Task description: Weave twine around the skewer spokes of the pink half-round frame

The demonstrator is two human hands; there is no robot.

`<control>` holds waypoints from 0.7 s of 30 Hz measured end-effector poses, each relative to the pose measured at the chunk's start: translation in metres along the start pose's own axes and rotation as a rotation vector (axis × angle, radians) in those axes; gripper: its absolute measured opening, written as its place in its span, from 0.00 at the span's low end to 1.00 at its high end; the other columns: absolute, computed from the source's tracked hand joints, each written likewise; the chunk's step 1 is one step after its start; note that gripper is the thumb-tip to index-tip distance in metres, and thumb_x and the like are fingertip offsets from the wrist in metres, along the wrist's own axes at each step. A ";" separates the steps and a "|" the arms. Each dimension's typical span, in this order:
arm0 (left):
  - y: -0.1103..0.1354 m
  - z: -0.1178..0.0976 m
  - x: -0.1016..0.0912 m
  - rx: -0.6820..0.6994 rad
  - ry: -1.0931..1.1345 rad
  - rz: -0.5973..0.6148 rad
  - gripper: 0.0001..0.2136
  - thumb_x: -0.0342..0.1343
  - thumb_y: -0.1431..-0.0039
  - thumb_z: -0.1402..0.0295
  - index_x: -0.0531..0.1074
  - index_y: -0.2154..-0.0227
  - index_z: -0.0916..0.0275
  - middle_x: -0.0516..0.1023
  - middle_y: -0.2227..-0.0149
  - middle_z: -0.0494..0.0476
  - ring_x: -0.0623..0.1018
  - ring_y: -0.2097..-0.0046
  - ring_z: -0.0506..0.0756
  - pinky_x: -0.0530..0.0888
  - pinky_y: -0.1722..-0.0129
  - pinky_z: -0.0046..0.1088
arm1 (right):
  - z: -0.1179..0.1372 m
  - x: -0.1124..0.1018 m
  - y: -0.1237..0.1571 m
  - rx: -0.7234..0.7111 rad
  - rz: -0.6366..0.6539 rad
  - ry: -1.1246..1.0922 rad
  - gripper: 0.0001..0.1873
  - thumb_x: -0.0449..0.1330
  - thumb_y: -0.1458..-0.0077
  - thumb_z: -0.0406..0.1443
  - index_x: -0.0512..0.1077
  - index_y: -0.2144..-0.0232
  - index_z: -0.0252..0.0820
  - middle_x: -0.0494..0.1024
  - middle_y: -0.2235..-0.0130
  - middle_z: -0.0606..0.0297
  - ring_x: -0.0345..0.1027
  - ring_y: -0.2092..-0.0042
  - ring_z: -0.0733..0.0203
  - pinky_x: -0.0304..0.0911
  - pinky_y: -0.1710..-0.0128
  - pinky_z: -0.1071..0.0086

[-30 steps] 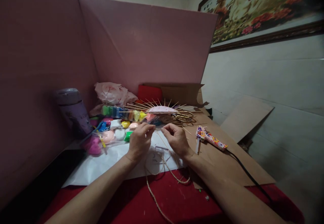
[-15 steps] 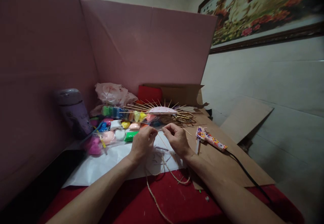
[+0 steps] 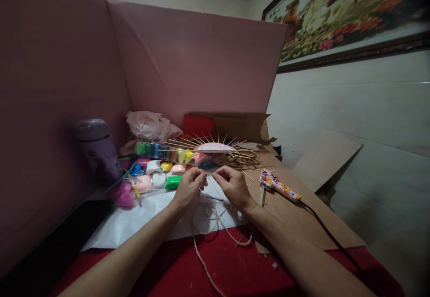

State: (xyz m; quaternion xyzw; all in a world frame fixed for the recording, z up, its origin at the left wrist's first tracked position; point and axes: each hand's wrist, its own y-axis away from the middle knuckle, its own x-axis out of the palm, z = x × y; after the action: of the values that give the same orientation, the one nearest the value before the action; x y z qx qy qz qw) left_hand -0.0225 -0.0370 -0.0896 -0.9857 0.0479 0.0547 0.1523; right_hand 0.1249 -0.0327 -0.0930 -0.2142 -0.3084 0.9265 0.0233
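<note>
My left hand (image 3: 191,188) and my right hand (image 3: 232,185) meet almost fingertip to fingertip over the white sheet (image 3: 134,225), both closed in a pinch. Between them a thin pale strand of twine (image 3: 215,186) runs from the fingertips down to the right. Its exact end is too small to make out. Below the hands the rest of the twine (image 3: 200,256) lies in loose loops across the sheet and the red cloth (image 3: 181,265). Just beyond the fingers is a pink half-round piece (image 3: 217,147) with thin sticks fanning out from its curved edge.
Right of my hands, a flower-patterned glue gun (image 3: 278,186) with a black cord lies on brown cardboard (image 3: 302,221). Packets of coloured clay (image 3: 158,179) are spread at the left, near a purple bottle (image 3: 99,151). Wire hoops (image 3: 245,157) lie behind; a pink partition (image 3: 198,64) stands at the back.
My fingertips have shifted slightly, the left ones curling inward more. The strand between the hands hangs at a slightly different angle. Other things stay in place.
</note>
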 end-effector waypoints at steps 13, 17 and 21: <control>0.001 -0.002 0.002 -0.039 0.173 0.031 0.11 0.55 0.50 0.62 0.65 0.78 0.66 0.67 0.80 0.49 0.63 0.81 0.45 0.59 0.84 0.21 | -0.001 0.002 0.000 0.001 0.006 0.021 0.10 0.55 0.49 0.37 0.70 0.78 0.38 0.68 0.80 0.69 0.57 0.78 0.68 0.53 0.77 0.74; 0.004 -0.002 0.006 -0.050 0.134 0.082 0.11 0.57 0.52 0.62 0.67 0.76 0.66 0.68 0.81 0.49 0.64 0.81 0.45 0.59 0.83 0.21 | 0.000 0.002 0.001 0.020 0.010 -0.005 0.08 0.55 0.50 0.36 0.69 0.77 0.38 0.69 0.79 0.68 0.58 0.77 0.68 0.54 0.77 0.75; 0.004 -0.002 0.007 -0.044 0.130 0.062 0.11 0.57 0.52 0.62 0.66 0.77 0.66 0.68 0.81 0.49 0.64 0.82 0.45 0.59 0.84 0.20 | 0.002 0.002 0.000 0.030 0.017 -0.063 0.08 0.55 0.50 0.35 0.70 0.77 0.38 0.70 0.78 0.67 0.61 0.75 0.67 0.56 0.75 0.75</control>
State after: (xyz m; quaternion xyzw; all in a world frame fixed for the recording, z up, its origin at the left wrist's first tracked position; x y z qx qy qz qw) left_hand -0.0158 -0.0425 -0.0895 -0.9882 0.0870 -0.0039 0.1256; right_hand 0.1226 -0.0334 -0.0922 -0.1872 -0.2933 0.9375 0.0092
